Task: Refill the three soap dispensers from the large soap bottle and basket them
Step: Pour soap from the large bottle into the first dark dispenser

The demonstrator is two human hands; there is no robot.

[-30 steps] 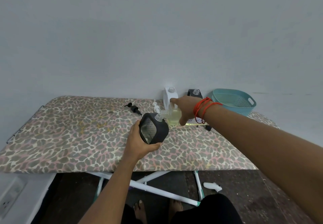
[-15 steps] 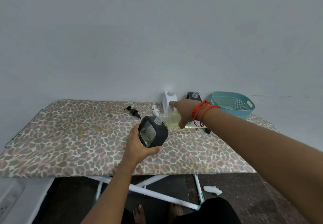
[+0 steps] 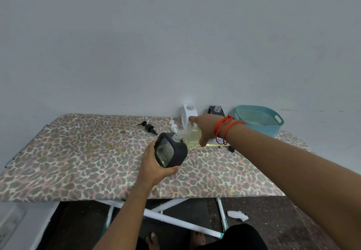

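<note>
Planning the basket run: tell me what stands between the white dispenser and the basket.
Head view: the rear black dispenser, between the white dispenser and the basket.

— Shot from where?
— One view only: head-worn wide-angle camera, facing forward and down over the table point(image 3: 78, 161) to the wall point(image 3: 175, 44); left hand point(image 3: 154, 166) and right hand point(image 3: 205, 128) near, mid-frame.

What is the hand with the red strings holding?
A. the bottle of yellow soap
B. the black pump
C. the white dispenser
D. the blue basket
A: the right hand grips the clear bottle of yellow soap, tipped with its neck at the mouth of the black dispenser, which the left hand holds.
</note>
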